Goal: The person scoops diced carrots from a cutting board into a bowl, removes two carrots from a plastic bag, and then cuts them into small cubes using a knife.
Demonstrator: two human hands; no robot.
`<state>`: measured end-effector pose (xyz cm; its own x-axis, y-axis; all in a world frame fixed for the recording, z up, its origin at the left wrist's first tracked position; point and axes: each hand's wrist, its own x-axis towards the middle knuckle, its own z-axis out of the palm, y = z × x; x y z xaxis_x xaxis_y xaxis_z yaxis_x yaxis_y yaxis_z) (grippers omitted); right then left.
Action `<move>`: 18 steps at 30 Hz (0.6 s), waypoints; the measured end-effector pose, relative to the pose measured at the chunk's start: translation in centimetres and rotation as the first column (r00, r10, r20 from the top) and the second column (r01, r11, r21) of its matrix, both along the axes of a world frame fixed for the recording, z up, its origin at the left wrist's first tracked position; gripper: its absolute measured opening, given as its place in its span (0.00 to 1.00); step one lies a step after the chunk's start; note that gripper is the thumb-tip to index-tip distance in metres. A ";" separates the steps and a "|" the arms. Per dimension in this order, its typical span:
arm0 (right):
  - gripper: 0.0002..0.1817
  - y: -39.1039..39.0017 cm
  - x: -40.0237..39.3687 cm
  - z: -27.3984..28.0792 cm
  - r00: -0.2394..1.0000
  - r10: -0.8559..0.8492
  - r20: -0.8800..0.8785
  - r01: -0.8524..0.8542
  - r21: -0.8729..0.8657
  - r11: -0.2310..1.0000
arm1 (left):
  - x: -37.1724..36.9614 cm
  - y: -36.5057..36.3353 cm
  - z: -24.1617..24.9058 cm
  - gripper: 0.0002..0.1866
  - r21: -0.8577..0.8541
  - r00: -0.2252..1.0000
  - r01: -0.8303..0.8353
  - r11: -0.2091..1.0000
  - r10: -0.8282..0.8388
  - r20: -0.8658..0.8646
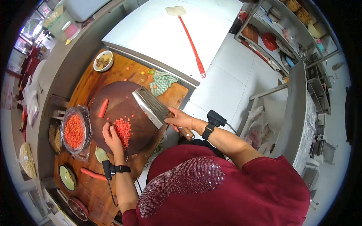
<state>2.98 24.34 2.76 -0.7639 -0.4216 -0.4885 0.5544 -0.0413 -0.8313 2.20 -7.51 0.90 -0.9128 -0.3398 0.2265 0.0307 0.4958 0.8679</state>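
My right hand [181, 119] is closed round the wooden handle of a broad cleaver [151, 106], whose blade lies over the right part of a round dark chopping board [141, 130]. Beside a pile of diced red carrot [123, 132] on the board is my left hand [112, 138], its fingers apart and touching the pile's left edge. A carrot piece [103, 108] lies on the board above that hand. To the left stands a plastic-lined bowl [88, 132] full of diced carrot [74, 131].
A green checked cloth [163, 82] and a white bowl [103, 61] are behind the board. Nearer me are a whole carrot [93, 174] and a yellowish bowl [67, 177]. A red fly swatter [190, 41] lies on the white surface. Shelves [277, 56] stand at the right.
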 end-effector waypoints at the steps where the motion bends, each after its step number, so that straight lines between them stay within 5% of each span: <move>1: 0.19 0.2 0.0 -0.7 1.000 -0.014 0.005 0.014 -0.008 1.000 | 0.5 0.0 0.1 0.16 -0.264 0.998 0.035 0.964 -0.047 -0.040; 7: 0.27 0.2 -0.2 -0.7 0.996 0.068 -0.057 -0.060 0.123 0.991 | 4.6 -0.2 -1.2 0.22 -0.460 0.998 -0.046 0.887 0.057 0.011; 13: 0.22 -1.5 -0.5 -0.5 0.967 0.126 -0.222 -0.079 0.210 0.974 | 3.9 1.6 -0.6 0.21 -0.439 0.953 -0.262 0.860 0.303 0.026; 18: 0.19 -4.0 -1.9 0.0 0.947 0.264 -0.182 -0.213 0.259 0.942 | 2.9 2.0 -1.5 0.22 -0.527 0.941 -0.311 0.791 0.335 -0.051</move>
<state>1.04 20.37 2.79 -0.7511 -0.4979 -0.4335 0.3347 0.2788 -0.9001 5.09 -5.53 -0.64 -0.7838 -0.4593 0.4180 -0.2433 0.8464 0.4738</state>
